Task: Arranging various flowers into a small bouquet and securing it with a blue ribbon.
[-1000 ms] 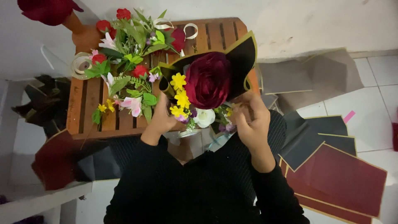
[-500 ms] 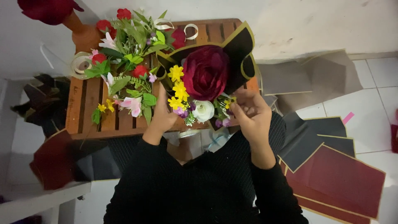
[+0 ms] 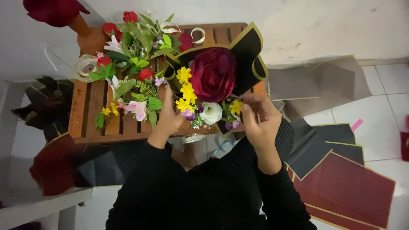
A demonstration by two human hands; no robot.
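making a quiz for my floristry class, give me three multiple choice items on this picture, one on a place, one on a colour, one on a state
1. Where does the heap of loose artificial flowers and green leaves lie?
A. on the slatted wooden table
B. on the tiled floor
C. on a chair

2. What colour is the biggest bloom, the large fabric rose?
A. white
B. dark red
C. yellow

3. How is the bouquet in black gold-edged wrapping paper kept up?
A. lying flat, untouched
B. hanging from a hook
C. held by both hands

Key: 1 A, the heap rests on the slats; 2 B, its petals are deep red; 3 C, the left hand and right hand grip its base.
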